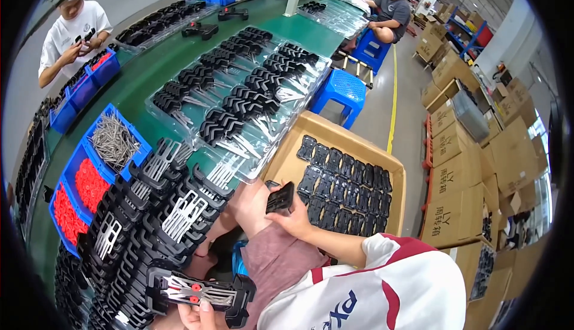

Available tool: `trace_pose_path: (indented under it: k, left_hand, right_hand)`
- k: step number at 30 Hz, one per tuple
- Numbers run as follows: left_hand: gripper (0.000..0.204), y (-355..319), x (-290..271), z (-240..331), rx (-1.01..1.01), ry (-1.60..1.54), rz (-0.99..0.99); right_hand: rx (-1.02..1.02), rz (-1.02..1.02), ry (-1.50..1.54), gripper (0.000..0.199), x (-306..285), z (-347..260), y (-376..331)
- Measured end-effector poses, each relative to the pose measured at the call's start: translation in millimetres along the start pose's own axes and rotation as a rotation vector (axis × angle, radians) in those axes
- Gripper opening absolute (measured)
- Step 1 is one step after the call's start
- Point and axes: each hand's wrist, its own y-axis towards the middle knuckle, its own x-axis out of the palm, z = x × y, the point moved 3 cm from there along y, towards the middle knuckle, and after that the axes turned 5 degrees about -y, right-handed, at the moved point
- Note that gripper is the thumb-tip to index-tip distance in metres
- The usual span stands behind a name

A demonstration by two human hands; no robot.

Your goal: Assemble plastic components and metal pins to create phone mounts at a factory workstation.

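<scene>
Near the lower edge, my left hand [202,317] is closed on a black plastic assembly [200,294] with a spring, silver metal strips and two small red pieces. My right hand [294,217] reaches out beside my knee, its fingers wrapped round a black plastic part [280,199]. This part is above the near left edge of a cardboard box [391,164] holding rows of similar black parts [335,186]. Stacked black frames with metal strips [179,216] lie left of my knees, close to my left hand.
Blue bins hold metal pins [113,140] and red pieces [91,183]. Clear trays [239,91] of black parts cover the green table [272,22]. A blue stool [344,94] stands behind the box, cartons [457,168] at right. Co-workers sit at far left [75,37] and far back [391,13].
</scene>
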Motion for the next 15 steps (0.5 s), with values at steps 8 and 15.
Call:
trace_pose_path:
  k: [8, 15]
  left_hand:
    - [0.043, 7.2, -0.1, 13.5, -0.025, 0.023, 0.085]
    - [0.037, 2.6, -15.5, 25.1, 0.049, 0.016, 0.131]
  right_hand:
    - [-0.218, -0.146, -0.382, 0.071, 11.0, 19.3, 11.3]
    - [-0.283, -0.141, -0.478, 0.068, 17.9, 21.3, 10.3]
